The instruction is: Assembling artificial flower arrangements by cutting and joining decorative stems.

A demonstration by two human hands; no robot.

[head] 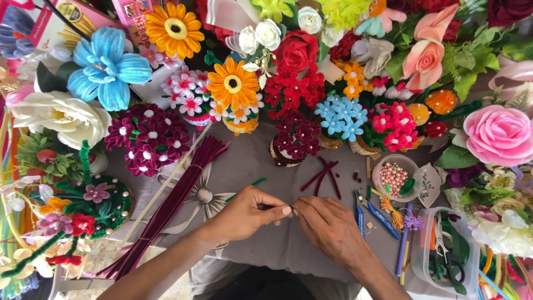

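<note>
Both hands meet at the middle of the grey-covered counter (pixel 261 161): the left hand (pixel 247 214) pinches its fingertips together on a short dark red pipe cleaner piece (pixel 271 208), and the right hand (pixel 327 225) closes its fingertips just beside it. A green pipe cleaner (pixel 247 189) pokes out behind the left hand. Working this well likely means a tight pinch close to the bend, twisting in small turns.

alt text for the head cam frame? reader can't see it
Two bare hands meet at the table's middle, left hand and right hand pinching something small between their fingertips over a grey cloth. A bundle of maroon pipe cleaners lies left; handmade pipe-cleaner flowers, like a blue one, ring the workspace.
</note>
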